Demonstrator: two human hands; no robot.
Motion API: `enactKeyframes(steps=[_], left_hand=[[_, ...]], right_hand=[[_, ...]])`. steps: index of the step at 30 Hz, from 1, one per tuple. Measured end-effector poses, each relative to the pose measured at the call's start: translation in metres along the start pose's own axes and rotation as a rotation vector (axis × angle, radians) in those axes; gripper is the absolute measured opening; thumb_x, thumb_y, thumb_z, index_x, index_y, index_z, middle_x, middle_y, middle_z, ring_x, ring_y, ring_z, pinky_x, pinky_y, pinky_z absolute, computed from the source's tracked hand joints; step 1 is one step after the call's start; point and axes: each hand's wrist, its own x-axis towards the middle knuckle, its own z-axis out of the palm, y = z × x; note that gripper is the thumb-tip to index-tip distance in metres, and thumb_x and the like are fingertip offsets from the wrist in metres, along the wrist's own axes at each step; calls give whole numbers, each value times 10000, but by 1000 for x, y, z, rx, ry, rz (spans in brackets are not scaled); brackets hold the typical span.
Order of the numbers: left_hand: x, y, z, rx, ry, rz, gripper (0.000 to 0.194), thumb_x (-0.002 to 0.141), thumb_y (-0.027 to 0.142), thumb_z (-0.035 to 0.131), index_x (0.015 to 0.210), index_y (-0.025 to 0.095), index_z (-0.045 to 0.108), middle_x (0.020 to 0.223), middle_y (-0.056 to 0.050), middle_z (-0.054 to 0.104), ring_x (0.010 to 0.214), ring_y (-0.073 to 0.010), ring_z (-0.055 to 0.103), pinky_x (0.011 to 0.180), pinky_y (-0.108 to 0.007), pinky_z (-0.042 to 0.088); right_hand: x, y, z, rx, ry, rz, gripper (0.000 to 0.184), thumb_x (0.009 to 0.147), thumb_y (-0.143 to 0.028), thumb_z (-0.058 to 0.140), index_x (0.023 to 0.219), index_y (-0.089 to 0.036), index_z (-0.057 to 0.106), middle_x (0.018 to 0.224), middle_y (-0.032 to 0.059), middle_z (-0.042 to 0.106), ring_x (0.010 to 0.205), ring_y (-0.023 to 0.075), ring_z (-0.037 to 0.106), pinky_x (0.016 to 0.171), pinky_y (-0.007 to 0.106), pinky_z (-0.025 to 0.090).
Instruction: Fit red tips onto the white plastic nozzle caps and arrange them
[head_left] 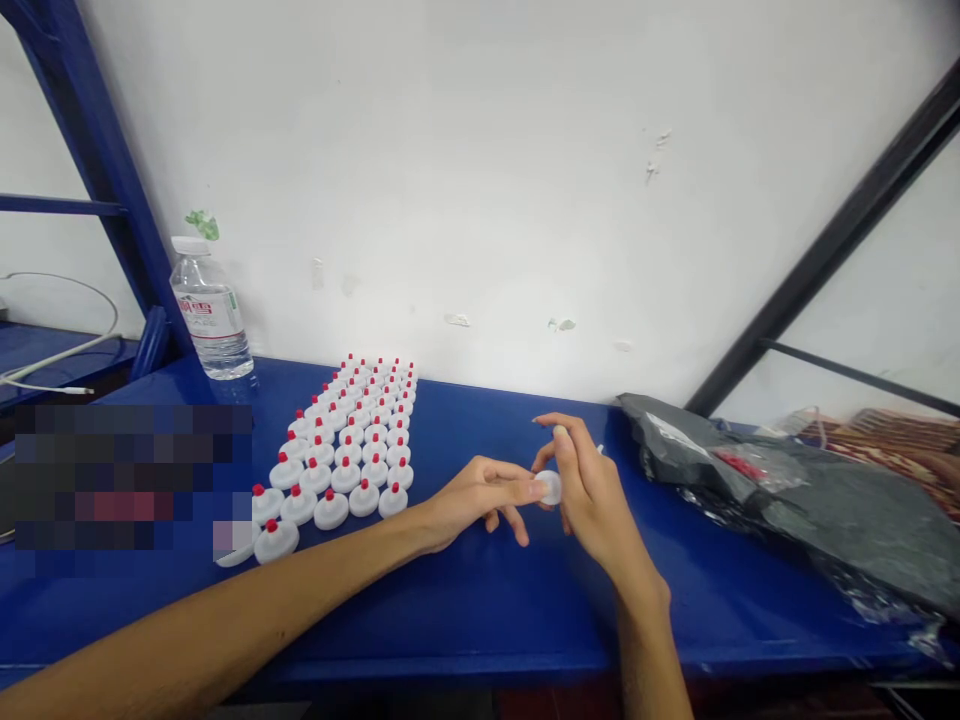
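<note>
A white round cap (pixel 550 488) is pinched by the thumb and fingers of my left hand (pixel 480 495), above the table. Right beside it is my right hand (pixel 589 490), its thumb raised and its index finger bent over towards the left. The other right fingers curl behind the cap and are partly hidden. A small whitish bit shows behind the right knuckles; I cannot make out what it is. To the left, several rows of white round caps with red tips (pixel 346 475) stand upright on the table, close together.
The blue table (pixel 465 620) runs along a white wall. A water bottle (pixel 214 320) stands at the back left. On the right lies a dark plastic bag (pixel 840 510), with small red pieces (pixel 741 465) in clear plastic on it. A white cable (pixel 45 370) lies far left.
</note>
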Motion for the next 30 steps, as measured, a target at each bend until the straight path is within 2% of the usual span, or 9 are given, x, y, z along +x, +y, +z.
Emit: enactKeyframes(steps=[4, 7, 10, 14, 17, 21, 26, 28, 30], left_hand=[[-1, -2, 1, -55, 53, 4, 391, 833, 485, 736, 995, 132, 779, 902, -76, 742, 625, -129, 715, 456, -199, 259], [0, -3, 1, -98, 102, 7, 387, 834, 469, 742, 997, 120, 777, 929, -94, 749, 612, -124, 716, 453, -192, 265], [2, -5, 0, -177, 143, 14, 407, 852, 469, 721, 1066, 124, 758, 1087, -136, 752, 582, -104, 701, 449, -187, 278], [4, -5, -1, -249, 182, 3, 446, 875, 492, 681, 1091, 107, 746, 1063, -156, 760, 528, -81, 652, 462, -187, 301], [4, -4, -1, -254, 199, -3, 458, 866, 504, 679, 1076, 104, 754, 979, -127, 759, 497, -61, 596, 472, -194, 303], [4, -3, 0, -226, 214, -2, 390, 828, 475, 704, 903, 97, 764, 856, -77, 727, 487, -52, 547, 491, -208, 309], [5, -5, 2, -169, 248, 10, 365, 813, 457, 709, 838, 96, 754, 814, -85, 729, 482, -57, 506, 493, -223, 304], [5, -6, 2, -186, 240, 20, 364, 816, 459, 703, 823, 98, 746, 791, -71, 715, 476, -54, 490, 487, -223, 303], [5, -6, 2, -231, 233, 17, 365, 818, 466, 702, 816, 103, 735, 715, -33, 664, 474, -50, 484, 479, -213, 300]], right_hand=[[2, 1, 0, -45, -31, -32, 410, 1060, -548, 318, 1264, -285, 559, 796, -23, 678, 405, 108, 533, 347, 213, 414], [2, 4, -2, -103, -28, -113, 403, 1075, -513, 311, 1177, -281, 624, 829, -10, 700, 595, 136, 634, 558, 235, 504], [2, 6, -5, -122, -36, -111, 451, 1077, -519, 300, 1188, -273, 661, 786, -2, 693, 703, 169, 657, 694, 277, 503], [0, 8, -9, -103, -139, -55, 552, 1075, -548, 271, 1191, -247, 718, 617, -18, 602, 578, 165, 585, 636, 293, 458], [-1, 8, -10, -106, -177, -68, 560, 1074, -547, 283, 1202, -242, 735, 636, -10, 596, 608, 168, 581, 639, 296, 443], [-1, 8, -10, -100, -188, -69, 568, 1075, -544, 287, 1218, -228, 737, 656, -6, 603, 628, 168, 587, 667, 302, 447], [-2, 9, -11, -94, -197, -64, 551, 1077, -534, 293, 1206, -243, 742, 667, -9, 616, 636, 163, 586, 658, 298, 447], [-2, 8, -11, -92, -220, -71, 490, 1064, -532, 354, 1231, -258, 724, 731, -9, 658, 645, 158, 593, 641, 290, 451], [-1, 7, -11, -113, -251, -74, 406, 1005, -535, 518, 1264, -276, 693, 816, -11, 702, 652, 154, 604, 627, 284, 459]])
